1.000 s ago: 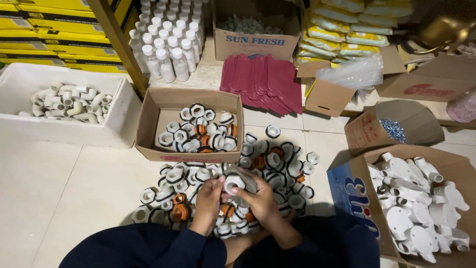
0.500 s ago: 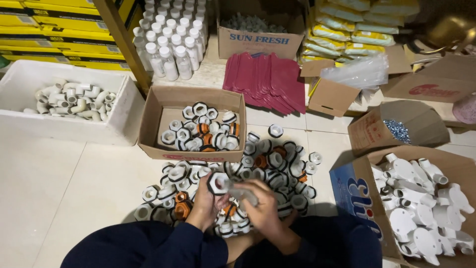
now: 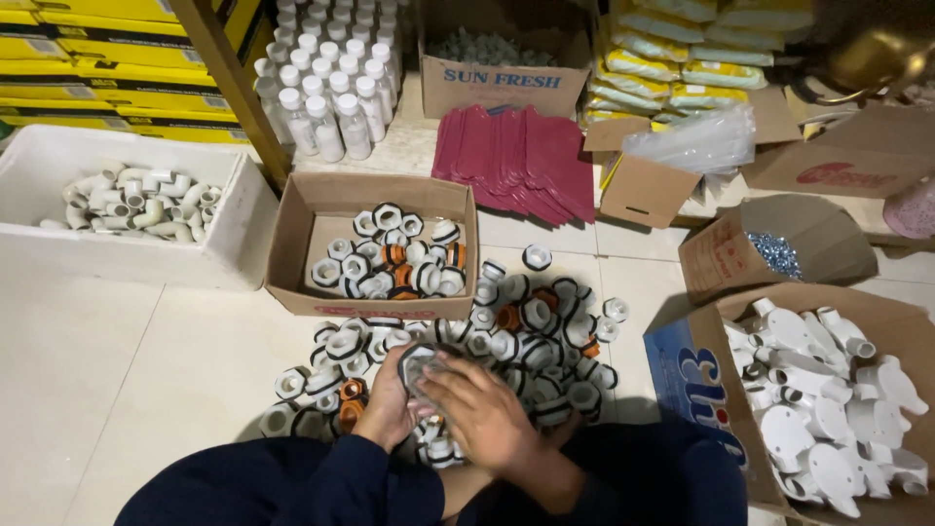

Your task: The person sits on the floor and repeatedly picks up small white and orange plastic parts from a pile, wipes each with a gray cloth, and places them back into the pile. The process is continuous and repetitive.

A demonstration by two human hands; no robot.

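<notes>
A white hexagonal pipe fitting with a black ring (image 3: 421, 362) is held above the pile of fittings (image 3: 506, 336) on the tiled floor (image 3: 127, 370), near its lower edge. It is cupped by the left hand (image 3: 382, 404), while the right hand (image 3: 479, 414) is pinching its rim. The fitting should be kept steady and the parts aligned straight. The cardboard box of fittings (image 3: 292, 244) stands just behind the pile.

We sit on a pale tiled floor (image 3: 117, 370) under dim indoor light. Around us stand a white tub (image 3: 39, 234), open cardboard boxes (image 3: 292, 244), stacked yellow cartons (image 3: 107, 49), white bottles (image 3: 326, 88) and red sheets (image 3: 516, 156).
</notes>
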